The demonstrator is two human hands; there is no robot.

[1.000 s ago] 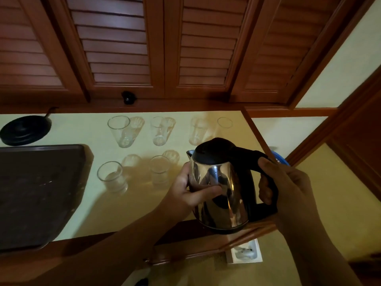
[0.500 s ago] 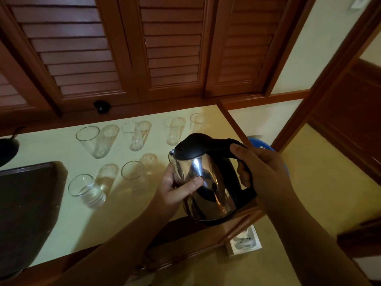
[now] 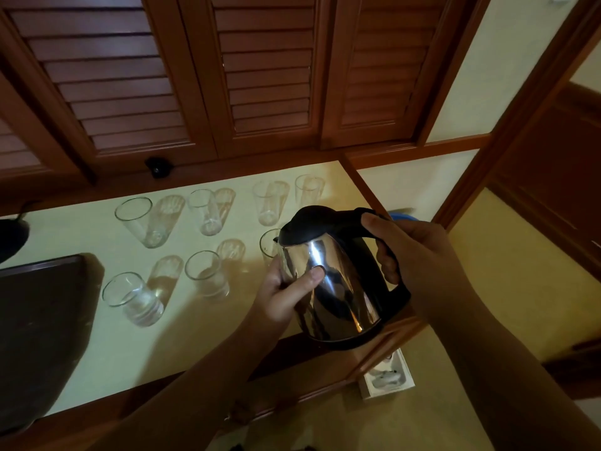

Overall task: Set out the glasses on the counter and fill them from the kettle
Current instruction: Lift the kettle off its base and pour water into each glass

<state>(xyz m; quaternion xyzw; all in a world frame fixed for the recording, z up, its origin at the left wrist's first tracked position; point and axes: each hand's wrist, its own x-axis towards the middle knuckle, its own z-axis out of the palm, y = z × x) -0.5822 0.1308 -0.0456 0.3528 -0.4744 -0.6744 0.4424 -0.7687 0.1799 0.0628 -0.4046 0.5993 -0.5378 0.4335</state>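
While the right hand (image 3: 419,255) grips the handle, fingers clenched round it, the kettle (image 3: 331,281) hangs tilted above the desk (image 3: 201,346) near its front right edge. Left hand (image 3: 286,291) grasps the steel body, thumb across it. Spout sits just over a glass (image 3: 269,247); six more glasses stand apart behind and left.
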